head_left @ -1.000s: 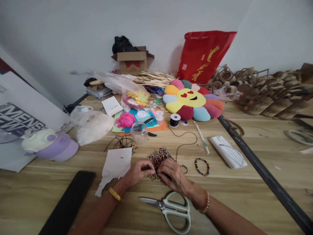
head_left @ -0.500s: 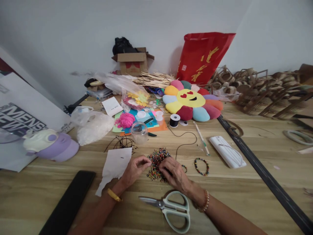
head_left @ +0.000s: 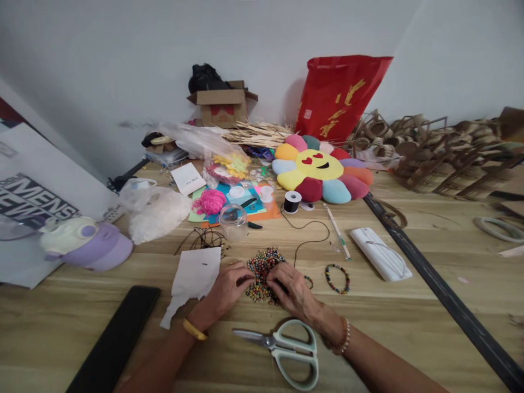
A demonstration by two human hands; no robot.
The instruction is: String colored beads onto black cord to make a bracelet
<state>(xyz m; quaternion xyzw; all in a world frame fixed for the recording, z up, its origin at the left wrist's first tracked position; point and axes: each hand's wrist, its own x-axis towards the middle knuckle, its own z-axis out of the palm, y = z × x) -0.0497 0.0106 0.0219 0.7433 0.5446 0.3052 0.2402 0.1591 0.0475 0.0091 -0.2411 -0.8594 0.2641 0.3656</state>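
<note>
A pile of small multicoloured beads (head_left: 264,265) lies on the wooden table (head_left: 409,327) in front of me. My left hand (head_left: 227,288) rests at the pile's left edge with its fingertips pinched together on the beads. My right hand (head_left: 291,288) sits on the pile's right side, fingers curled down into the beads. What each pinch holds is too small to make out. A thin black cord (head_left: 309,232) runs from a black spool (head_left: 292,201) toward my right hand. A finished bead bracelet (head_left: 338,278) lies just to the right.
Pale green scissors (head_left: 289,349) lie near my wrists. A torn white paper (head_left: 192,281), a black flat case (head_left: 114,341), a clear jar (head_left: 233,221), a white box (head_left: 380,254) and a flower cushion (head_left: 321,169) surround the beads. A purple cap (head_left: 88,245) sits left.
My left hand has shifted slightly up and to the right into the bead pile. My right hand has edged up a little. The pile looks slightly more gathered.
</note>
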